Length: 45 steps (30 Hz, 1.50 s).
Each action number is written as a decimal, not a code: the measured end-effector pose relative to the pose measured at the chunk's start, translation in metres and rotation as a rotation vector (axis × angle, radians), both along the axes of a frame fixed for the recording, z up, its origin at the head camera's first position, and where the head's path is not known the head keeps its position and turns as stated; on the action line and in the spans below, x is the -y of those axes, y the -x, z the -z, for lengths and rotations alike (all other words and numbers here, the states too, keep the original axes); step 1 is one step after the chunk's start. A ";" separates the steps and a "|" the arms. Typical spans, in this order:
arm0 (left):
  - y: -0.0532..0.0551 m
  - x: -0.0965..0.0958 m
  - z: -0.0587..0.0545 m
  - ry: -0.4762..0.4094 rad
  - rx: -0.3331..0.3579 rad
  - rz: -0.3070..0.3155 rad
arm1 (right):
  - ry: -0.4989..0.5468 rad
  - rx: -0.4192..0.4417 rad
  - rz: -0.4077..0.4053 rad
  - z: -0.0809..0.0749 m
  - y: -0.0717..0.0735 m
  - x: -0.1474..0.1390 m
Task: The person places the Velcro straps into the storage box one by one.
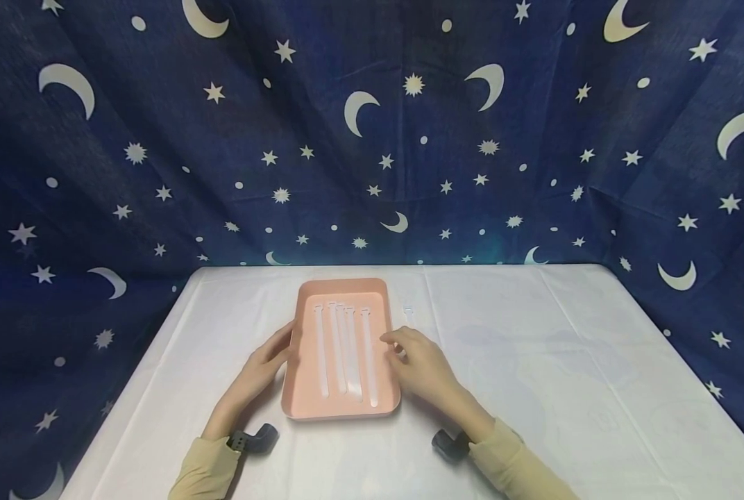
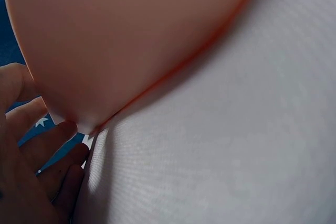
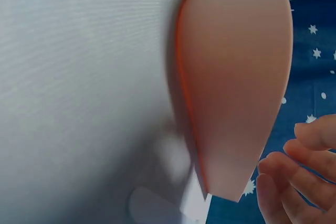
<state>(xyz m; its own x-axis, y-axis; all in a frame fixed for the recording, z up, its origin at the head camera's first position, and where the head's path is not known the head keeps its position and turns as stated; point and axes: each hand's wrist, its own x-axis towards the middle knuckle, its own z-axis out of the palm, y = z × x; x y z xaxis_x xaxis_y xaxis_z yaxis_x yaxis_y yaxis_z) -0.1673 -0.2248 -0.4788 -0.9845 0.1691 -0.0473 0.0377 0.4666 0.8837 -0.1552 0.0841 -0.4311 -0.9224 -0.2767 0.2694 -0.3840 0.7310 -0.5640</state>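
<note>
A shallow pink tray [image 1: 305, 389] stands on the white tablecloth, with several white straps [image 1: 370, 361] laid lengthwise inside, each with a slotted head at the far end. My left hand [image 1: 258, 369] rests along the tray's left side; in the left wrist view its fingertips [image 2: 65, 128] meet the outer wall. At the right rim, my right hand [image 1: 427, 364] hovers with fingers loosely bent and nothing between them. Another white strap [image 1: 408, 314] lies on the cloth just right of the tray, partly hidden by that hand. Its rounded end [image 3: 149, 205] shows in the right wrist view.
The white-covered table [image 1: 565, 375] stretches out on both sides of the tray. Behind it hangs a dark blue curtain [image 1: 322, 62] printed with moons and stars. Dark wrist-worn devices [image 1: 261, 439] sit at both sleeve cuffs.
</note>
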 end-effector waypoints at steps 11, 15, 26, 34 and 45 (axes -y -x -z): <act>0.000 0.001 -0.001 0.010 -0.014 0.003 | 0.114 0.056 0.067 0.009 0.000 -0.020; 0.000 0.000 -0.002 -0.001 0.000 0.004 | 0.145 0.084 0.098 0.013 0.003 -0.027; -0.001 -0.002 -0.005 0.011 0.008 -0.003 | 0.139 0.175 0.143 0.022 0.010 -0.040; 0.000 -0.001 -0.002 0.002 0.004 -0.010 | 0.062 0.218 0.155 0.022 0.011 -0.042; 0.000 -0.001 0.001 -0.006 0.005 -0.004 | -0.035 0.225 0.135 0.022 0.010 -0.036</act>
<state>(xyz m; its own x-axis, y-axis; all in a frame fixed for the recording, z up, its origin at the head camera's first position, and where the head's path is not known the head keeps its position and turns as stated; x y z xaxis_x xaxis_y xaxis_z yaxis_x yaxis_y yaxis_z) -0.1671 -0.2240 -0.4793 -0.9849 0.1654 -0.0509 0.0317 0.4619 0.8864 -0.1651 0.1202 -0.4535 -0.9872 -0.1527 0.0456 -0.1494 0.7875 -0.5979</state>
